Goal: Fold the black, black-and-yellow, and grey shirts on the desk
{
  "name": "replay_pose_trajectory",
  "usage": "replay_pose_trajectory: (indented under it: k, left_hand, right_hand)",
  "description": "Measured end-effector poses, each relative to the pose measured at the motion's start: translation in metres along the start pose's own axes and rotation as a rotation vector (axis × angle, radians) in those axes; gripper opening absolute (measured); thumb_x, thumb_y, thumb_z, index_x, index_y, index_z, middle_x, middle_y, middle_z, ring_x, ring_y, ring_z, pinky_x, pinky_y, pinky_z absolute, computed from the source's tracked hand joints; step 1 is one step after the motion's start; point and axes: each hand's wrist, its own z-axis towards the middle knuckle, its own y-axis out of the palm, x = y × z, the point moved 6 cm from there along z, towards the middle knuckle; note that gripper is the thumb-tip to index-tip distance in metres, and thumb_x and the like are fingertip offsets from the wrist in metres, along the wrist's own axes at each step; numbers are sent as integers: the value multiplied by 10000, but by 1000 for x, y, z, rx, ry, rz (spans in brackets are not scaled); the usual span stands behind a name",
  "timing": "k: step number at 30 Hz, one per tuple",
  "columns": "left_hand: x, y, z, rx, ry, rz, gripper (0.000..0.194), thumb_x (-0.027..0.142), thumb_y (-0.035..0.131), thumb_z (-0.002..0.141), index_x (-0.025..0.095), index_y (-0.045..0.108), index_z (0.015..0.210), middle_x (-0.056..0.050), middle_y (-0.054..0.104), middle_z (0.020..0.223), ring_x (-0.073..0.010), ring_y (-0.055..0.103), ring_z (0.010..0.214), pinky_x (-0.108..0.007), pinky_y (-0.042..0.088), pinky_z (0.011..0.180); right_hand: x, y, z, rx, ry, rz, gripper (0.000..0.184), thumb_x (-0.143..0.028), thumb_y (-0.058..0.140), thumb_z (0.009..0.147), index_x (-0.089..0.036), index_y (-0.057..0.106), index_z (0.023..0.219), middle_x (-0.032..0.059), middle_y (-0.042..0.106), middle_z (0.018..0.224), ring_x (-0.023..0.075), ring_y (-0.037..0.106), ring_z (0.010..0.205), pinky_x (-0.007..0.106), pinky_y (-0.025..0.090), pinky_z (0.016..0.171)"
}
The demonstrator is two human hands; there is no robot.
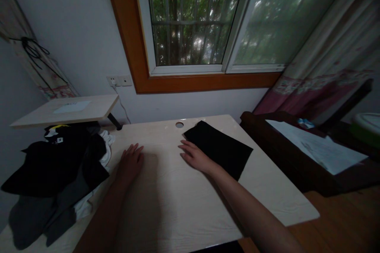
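My left hand (130, 161) lies flat and open on the pale wooden table (178, 201), palm down, holding nothing. My right hand (196, 157) also rests flat with fingers stretched out, its outer edge touching the near-left side of a folded black cloth (221, 147). The cloth lies as a flat rectangle on the table's far right part. A heap of black, grey and white clothes (56, 174) sits on the table's left end, just left of my left hand.
A round cable hole (179, 124) is in the table's far edge. A small raised shelf (68, 110) stands at the far left. A dark wooden piece of furniture with white paper (317, 146) is to the right. Window and curtain behind.
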Motion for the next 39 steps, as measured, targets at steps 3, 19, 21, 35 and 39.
replay_pose_trajectory:
  k: [3, 19, 21, 35, 39]
  left_hand:
    - [0, -1, -1, 6, 2, -16, 462, 338, 373, 1014, 204, 576, 1406, -108, 474, 1576, -303, 366, 1495, -547, 263, 1227]
    - [0, -1, -2, -10, 18, -4, 471, 354, 343, 1029, 202, 563, 1417, -99, 462, 1586, -292, 340, 1510, -521, 255, 1233]
    - [0, -2, -3, -7, 21, -4, 473, 352, 342, 1028, 197, 565, 1414, -102, 466, 1582, -294, 345, 1507, -522, 255, 1232]
    - [-1, 0, -1, -22, 25, -19, 482, 346, 348, 1019, 188, 578, 1411, -117, 463, 1582, -325, 354, 1499, -556, 260, 1223]
    - [-2, 1, 0, -19, 30, -16, 475, 340, 354, 1017, 189, 582, 1406, -120, 468, 1578, -320, 359, 1497, -557, 271, 1219]
  right_hand:
    - [20, 0, 20, 80, 47, -48, 366, -291, 589, 939, -208, 690, 1282, 140, 509, 1520, 290, 472, 1416, 496, 365, 1198]
    - [93, -62, 20, 486, 316, -63, 511, -318, 533, 881, -149, 604, 1359, 173, 398, 1592, 308, 372, 1487, 478, 296, 1235]
    - [96, -68, 11, 466, 306, -82, 498, -320, 531, 881, -158, 616, 1344, 172, 423, 1576, 307, 384, 1481, 482, 304, 1231]
    - [92, -83, -12, 349, 248, -300, 422, -230, 509, 890, -166, 690, 1266, 141, 579, 1454, 274, 512, 1382, 466, 368, 1204]
    - [77, -72, -12, 274, 205, -461, 416, -253, 506, 928, -162, 672, 1298, 142, 568, 1473, 303, 464, 1417, 511, 338, 1211]
